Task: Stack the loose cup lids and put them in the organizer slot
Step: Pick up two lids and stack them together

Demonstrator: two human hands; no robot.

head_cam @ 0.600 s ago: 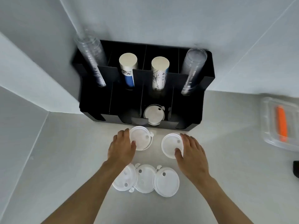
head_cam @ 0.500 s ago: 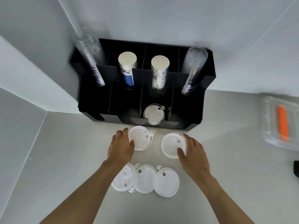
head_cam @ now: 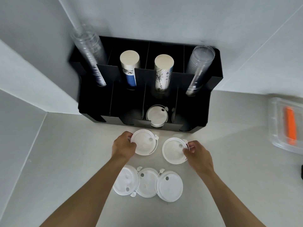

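Observation:
Two white cup lids lie on the counter just in front of the black organizer [head_cam: 213, 99]. My left hand [head_cam: 123, 146] pinches the left edge of the left lid [head_cam: 144, 142]. My right hand [head_cam: 199, 153] pinches the right edge of the right lid [head_cam: 174, 150]. Nearer to me three more white lids overlap in a row: a left one [head_cam: 125, 181], a middle one [head_cam: 147, 182] and a right one [head_cam: 170, 186]. A stack of lids [head_cam: 157, 115] sits in the organizer's third front slot from the left.
The organizer's back slots hold two stacks of clear cups [head_cam: 89, 51] [head_cam: 198, 68] and two stacks of paper cups [head_cam: 129, 68] [head_cam: 163, 72]. A clear plastic box [head_cam: 278, 128] with an orange item [head_cam: 290, 126] stands at the right. The wall corner is at the left.
Both hands went from resting flat beside the two far lids to curling their fingers onto the lids' outer edges. The three near lids stayed put.

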